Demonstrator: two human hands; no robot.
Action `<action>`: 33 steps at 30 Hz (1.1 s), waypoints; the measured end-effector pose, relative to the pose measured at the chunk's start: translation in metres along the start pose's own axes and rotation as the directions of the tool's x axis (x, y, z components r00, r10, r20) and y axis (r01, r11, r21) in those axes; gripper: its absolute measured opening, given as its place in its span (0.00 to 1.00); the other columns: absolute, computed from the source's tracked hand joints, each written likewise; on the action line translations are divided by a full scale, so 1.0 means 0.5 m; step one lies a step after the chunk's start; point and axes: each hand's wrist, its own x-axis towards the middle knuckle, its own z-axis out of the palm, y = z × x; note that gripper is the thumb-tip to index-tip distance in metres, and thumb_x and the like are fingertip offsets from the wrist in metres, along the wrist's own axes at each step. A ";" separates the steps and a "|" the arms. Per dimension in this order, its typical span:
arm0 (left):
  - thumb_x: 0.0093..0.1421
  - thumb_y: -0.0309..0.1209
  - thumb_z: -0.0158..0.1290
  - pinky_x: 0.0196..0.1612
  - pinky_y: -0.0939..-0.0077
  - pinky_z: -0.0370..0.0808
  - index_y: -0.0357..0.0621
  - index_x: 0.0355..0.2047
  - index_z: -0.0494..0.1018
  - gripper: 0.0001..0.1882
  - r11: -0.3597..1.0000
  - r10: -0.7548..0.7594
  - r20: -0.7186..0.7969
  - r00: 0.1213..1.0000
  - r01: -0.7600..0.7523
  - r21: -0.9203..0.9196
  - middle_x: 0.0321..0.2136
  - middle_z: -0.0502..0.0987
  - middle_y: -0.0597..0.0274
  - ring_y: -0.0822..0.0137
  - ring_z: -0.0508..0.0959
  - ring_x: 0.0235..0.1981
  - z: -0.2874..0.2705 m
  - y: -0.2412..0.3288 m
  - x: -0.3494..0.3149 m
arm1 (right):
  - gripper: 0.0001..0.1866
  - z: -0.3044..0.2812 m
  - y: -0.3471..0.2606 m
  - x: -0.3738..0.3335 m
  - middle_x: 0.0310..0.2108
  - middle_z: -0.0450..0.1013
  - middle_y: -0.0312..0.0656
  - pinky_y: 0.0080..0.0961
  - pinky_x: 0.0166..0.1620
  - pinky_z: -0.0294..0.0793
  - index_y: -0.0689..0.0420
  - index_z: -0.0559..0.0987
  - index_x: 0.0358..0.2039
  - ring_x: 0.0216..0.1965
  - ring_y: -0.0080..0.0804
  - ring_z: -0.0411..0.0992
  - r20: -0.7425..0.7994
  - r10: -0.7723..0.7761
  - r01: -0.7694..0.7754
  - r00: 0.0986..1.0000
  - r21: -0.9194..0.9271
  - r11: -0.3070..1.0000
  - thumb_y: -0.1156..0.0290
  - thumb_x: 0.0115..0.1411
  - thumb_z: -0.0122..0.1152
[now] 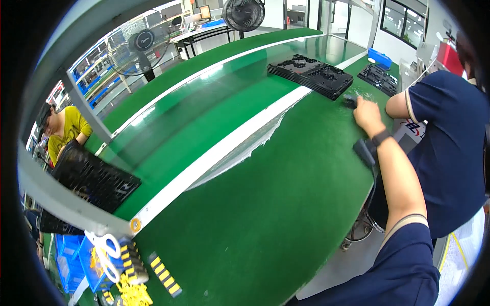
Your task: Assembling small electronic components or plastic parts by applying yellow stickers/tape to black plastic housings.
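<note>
My right hand (368,117) reaches far out over the right side of the green table (265,204), a dark band around its wrist. Its fingers are closed at a small black part (350,101), whose kind is too blurred to make out. Thin clear film or scraps lie about the fingertips. Just beyond the hand, a stack of black molded trays (311,74) straddles the white rail. A further black tray with cut-out shapes (378,79) lies to the right. My left hand is out of view.
A co-worker in a navy shirt (449,148) sits close on the right. Scissors (104,252), blue bins (69,260), yellow pieces (133,291) and a black-yellow strip (165,275) lie near left. A person in yellow (69,127) handles black trays (94,178). A blue box (380,58) stands far right.
</note>
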 end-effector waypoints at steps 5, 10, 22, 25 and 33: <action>0.61 0.35 0.50 0.20 0.89 0.55 0.41 0.38 0.70 0.11 0.858 -0.465 -0.161 0.871 0.398 -0.323 0.23 0.67 0.72 0.85 0.62 0.22 0.053 0.063 0.011 | 0.27 -0.183 -0.185 -0.281 0.35 0.75 0.49 0.31 0.38 0.74 0.63 0.67 0.53 0.36 0.36 0.74 0.019 -0.477 0.203 0.879 0.889 0.410 0.68 0.52 0.55; 0.53 0.28 0.53 0.28 0.83 0.68 0.36 0.34 0.71 0.09 0.905 -0.266 0.356 0.896 0.359 -0.227 0.26 0.71 0.64 0.75 0.70 0.24 0.185 0.338 0.009 | 0.26 -0.426 -0.425 -0.624 0.36 0.74 0.40 0.20 0.36 0.73 0.60 0.64 0.57 0.34 0.23 0.71 0.153 -0.929 -0.610 0.336 0.787 -0.091 0.65 0.59 0.53; 0.57 0.31 0.55 0.48 0.78 0.66 0.33 0.54 0.62 0.26 0.522 -0.163 0.917 0.364 0.820 -0.234 0.43 0.72 0.60 0.73 0.69 0.44 0.136 0.334 0.017 | 0.11 -0.551 -0.654 -0.844 0.24 0.75 0.43 0.30 0.30 0.73 0.59 0.78 0.24 0.24 0.35 0.74 -0.201 -0.896 0.212 0.396 0.969 -0.124 0.64 0.52 0.60; 0.58 0.34 0.54 0.47 0.78 0.67 0.34 0.50 0.67 0.23 0.688 -0.116 0.970 0.215 0.722 -0.077 0.39 0.76 0.57 0.73 0.71 0.41 0.151 0.313 0.019 | 0.08 -0.492 -0.662 -0.735 0.24 0.73 0.47 0.34 0.33 0.72 0.60 0.77 0.23 0.29 0.42 0.73 -0.102 -0.677 0.386 0.728 0.878 0.283 0.68 0.47 0.61; 0.50 0.37 0.60 0.42 0.69 0.70 0.36 0.48 0.69 0.27 0.977 -0.025 0.881 0.473 0.200 -0.080 0.35 0.74 0.46 0.52 0.74 0.37 0.144 0.328 -0.003 | 0.15 -0.485 -0.683 -0.691 0.20 0.73 0.43 0.29 0.27 0.71 0.61 0.76 0.21 0.22 0.35 0.72 0.231 -0.645 0.364 0.728 0.667 0.650 0.63 0.42 0.70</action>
